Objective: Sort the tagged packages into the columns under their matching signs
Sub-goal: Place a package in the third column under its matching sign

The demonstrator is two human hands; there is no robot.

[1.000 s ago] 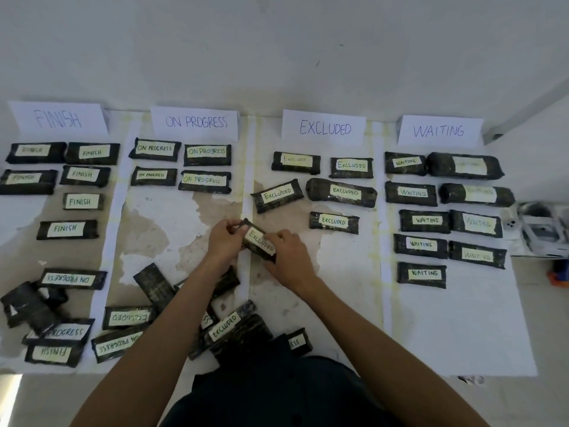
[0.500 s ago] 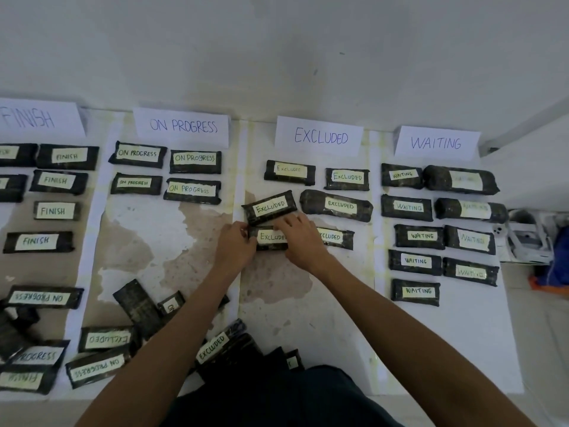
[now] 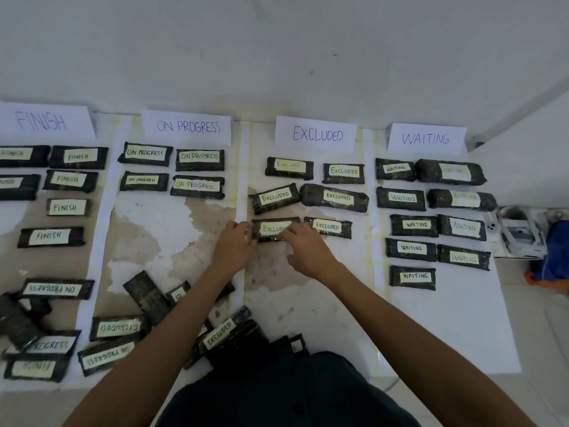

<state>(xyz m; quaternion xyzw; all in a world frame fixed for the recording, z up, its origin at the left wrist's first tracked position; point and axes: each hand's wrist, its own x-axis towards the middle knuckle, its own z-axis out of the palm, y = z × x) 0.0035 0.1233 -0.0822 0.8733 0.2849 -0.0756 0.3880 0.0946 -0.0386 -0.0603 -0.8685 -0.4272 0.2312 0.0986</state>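
Note:
Four paper signs stand along the wall: FINISH [image 3: 40, 121], ON PROGRESS [image 3: 187, 127], EXCLUDED [image 3: 317, 134] and WAITING [image 3: 425, 139]. Rows of dark wrapped packages with pale tags lie under each sign. An EXCLUDED-tagged package [image 3: 272, 228] lies flat in the third row of the EXCLUDED column, just left of another EXCLUDED package [image 3: 328, 227]. My left hand [image 3: 234, 246] pinches its left end. My right hand [image 3: 308, 249] curls over its right end and hides part of the tag.
A loose pile of unsorted packages lies at the lower left, among them an upside-down ON PROGRESS one [image 3: 55, 289] and an EXCLUDED one [image 3: 118, 327]. More lie near my lap [image 3: 220, 335]. A white device [image 3: 520, 234] and blue cloth [image 3: 555, 254] sit at the right.
Both hands carried the EXCLUDED package up from mid-floor and laid it level in the third row of the EXCLUDED column, where they still hold it.

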